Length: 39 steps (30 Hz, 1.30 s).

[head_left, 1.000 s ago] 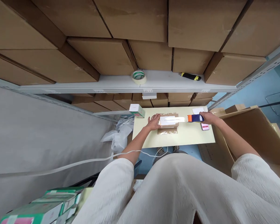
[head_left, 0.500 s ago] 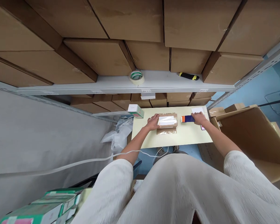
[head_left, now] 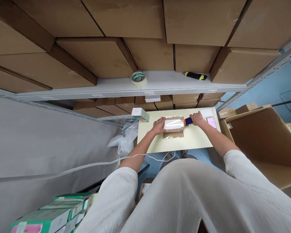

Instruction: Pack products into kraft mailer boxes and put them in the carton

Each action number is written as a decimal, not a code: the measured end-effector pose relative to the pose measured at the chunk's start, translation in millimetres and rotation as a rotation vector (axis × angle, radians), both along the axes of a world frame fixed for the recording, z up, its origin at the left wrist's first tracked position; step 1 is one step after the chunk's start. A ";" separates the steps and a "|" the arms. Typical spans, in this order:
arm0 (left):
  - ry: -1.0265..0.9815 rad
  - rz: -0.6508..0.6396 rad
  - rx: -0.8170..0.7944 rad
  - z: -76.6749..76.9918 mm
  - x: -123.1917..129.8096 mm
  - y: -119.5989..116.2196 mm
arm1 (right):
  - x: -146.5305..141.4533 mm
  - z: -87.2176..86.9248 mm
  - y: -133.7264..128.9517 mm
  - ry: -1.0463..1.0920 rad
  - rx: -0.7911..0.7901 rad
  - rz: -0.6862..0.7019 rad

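Observation:
A small brown carton (head_left: pixel 174 131) with clear tape and a white label lies on the pale yellow table (head_left: pixel 196 139). My left hand (head_left: pixel 158 125) holds its left end, fingers on the top and thumb at the side. My right hand (head_left: pixel 196 118) is closed round a dark blue tool (head_left: pixel 188 121) with an orange end. That orange end is at the carton's right side; whether it touches is hard to tell. A phone (head_left: pixel 211 122) with a lit pink screen lies to the right of my right hand, near a white paper (head_left: pixel 206 112).
A white and green box (head_left: pixel 140 114) stands at the table's back left corner. Above, a grey shelf (head_left: pixel 165 84) holds large cartons, a tape roll (head_left: pixel 139 79) and a black and yellow cutter (head_left: pixel 195 76). A white cable (head_left: pixel 87 166) crosses my left forearm. An open carton (head_left: pixel 264 136) stands at right.
My right hand has moved left with the blue tool, bringing its orange end to the carton. The phone is now uncovered. My left hand stays on the carton; the view has shifted slightly.

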<state>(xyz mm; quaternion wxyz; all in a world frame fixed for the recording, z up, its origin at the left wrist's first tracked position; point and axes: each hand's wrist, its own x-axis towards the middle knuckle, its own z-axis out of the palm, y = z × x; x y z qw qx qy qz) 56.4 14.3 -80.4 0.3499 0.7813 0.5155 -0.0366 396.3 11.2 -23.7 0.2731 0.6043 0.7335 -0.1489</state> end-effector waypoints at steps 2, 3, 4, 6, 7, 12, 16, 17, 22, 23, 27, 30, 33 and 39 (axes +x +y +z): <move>0.005 -0.003 0.001 1.4 0.0 -0.6 | -8.3 -1.8 9.2 0.015 -0.005 -0.022; 0.008 -0.004 0.001 2.4 0.1 -0.9 | -12.3 -2.5 13.0 0.021 -0.005 -0.033; 0.010 -0.004 0.002 3.5 0.1 -1.3 | -16.2 -3.1 16.0 0.021 -0.007 -0.041; 0.009 -0.005 0.004 5.7 0.4 -2.0 | -22.7 -3.5 19.9 0.007 -0.014 -0.050; 0.009 -0.005 0.005 6.6 0.5 -2.2 | -25.3 -3.4 20.9 0.000 -0.022 -0.054; 0.009 -0.002 0.018 9.2 2.2 -2.7 | -32.9 -0.7 22.6 0.015 -0.041 -0.109; 0.010 -0.004 0.016 11.2 3.7 -3.1 | -36.5 2.9 27.3 -0.025 -0.069 -0.103; 0.014 -0.003 0.015 12.0 4.0 -3.3 | -37.5 3.8 29.0 -0.048 -0.089 -0.095; 0.048 0.008 0.008 16.6 5.1 -3.6 | -42.9 4.1 31.9 -0.129 -0.105 -0.038; 0.050 0.007 0.008 17.3 5.3 -3.6 | -43.7 3.1 30.5 -0.129 -0.087 -0.029; 0.055 0.009 0.008 18.2 5.7 -3.5 | -43.1 -2.2 22.4 -0.077 -0.027 -0.059; 0.054 0.007 0.010 17.4 5.4 -3.2 | -39.9 -4.1 19.9 -0.032 -0.018 -0.117; 0.041 -0.006 0.018 15.0 4.6 -2.7 | -38.3 -4.9 19.4 -0.020 -0.025 -0.171; 0.041 0.004 0.023 8.0 3.5 -3.1 | -45.1 -19.1 -10.9 0.015 -0.127 -0.150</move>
